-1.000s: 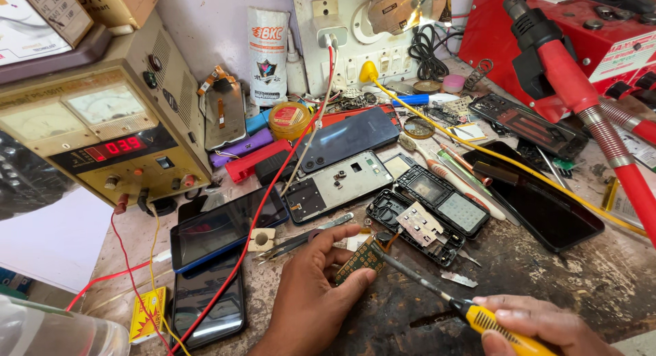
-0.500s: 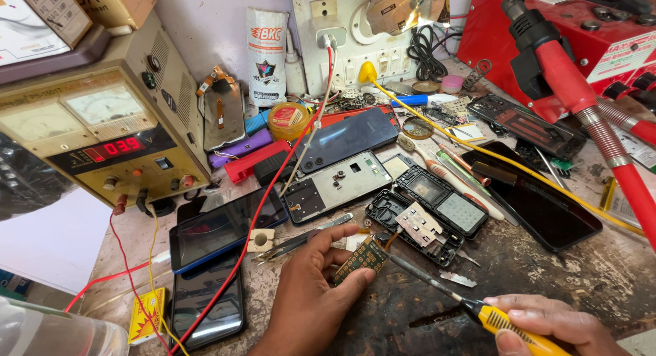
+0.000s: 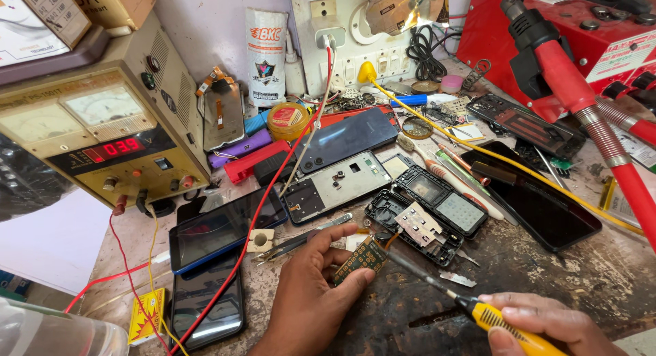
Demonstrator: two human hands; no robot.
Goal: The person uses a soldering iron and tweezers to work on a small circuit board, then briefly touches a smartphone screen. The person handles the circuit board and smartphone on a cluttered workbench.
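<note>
My left hand (image 3: 311, 294) pinches a small green circuit board (image 3: 361, 259) against the worn bench. In my right hand (image 3: 547, 322) is a yellow-handled soldering iron (image 3: 444, 291), its metal tip touching the board's upper right corner. Just beyond the board lies an opened black keypad phone casing (image 3: 427, 216) with a white part on it. A pair of tweezers (image 3: 301, 240) rests to the left of my left thumb.
A bench power supply (image 3: 102, 134) with a red readout stands at the left, its red lead (image 3: 253, 226) crossing the bench. Several phones and bare frames (image 3: 335, 185) lie about. A red hot-air station (image 3: 567, 48) and hose fill the right.
My right hand has drawn slightly down and right with the iron. The power supply readout shows different digits. The left hand stays on the board.
</note>
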